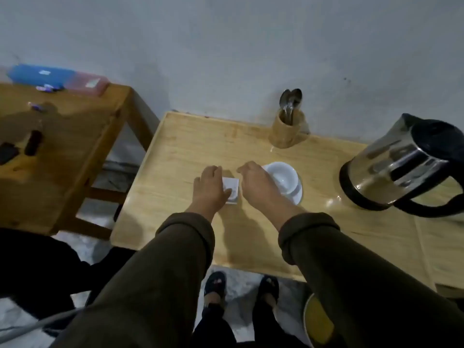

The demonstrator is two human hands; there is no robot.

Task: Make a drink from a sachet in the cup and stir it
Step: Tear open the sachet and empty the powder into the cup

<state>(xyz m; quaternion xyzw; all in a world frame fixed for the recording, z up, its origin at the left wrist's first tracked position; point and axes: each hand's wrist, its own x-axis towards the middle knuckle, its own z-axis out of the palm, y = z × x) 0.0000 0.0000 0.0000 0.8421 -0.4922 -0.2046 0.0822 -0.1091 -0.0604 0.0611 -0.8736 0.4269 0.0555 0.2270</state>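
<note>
Pinning the small white square sachet [232, 190] flat on the pale wooden surface [175, 151], our left hand [212, 188] presses, right hand [258, 183] pinches its far corner (unopened, we judge); white ceramic cup [281, 175] just right looks empty; pouring, stirring remain.

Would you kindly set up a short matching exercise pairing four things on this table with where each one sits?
Things:
1. sachet
2. cup
3. spoons
4. kettle

Places:
A. standing in the wooden holder by the wall
B. at the right end of the table
C. on the white saucer, beside the right hand
D. flat on the table, between the two hands, partly under the left hand

Pairs: 1-D, 2-C, 3-A, 4-B
</note>
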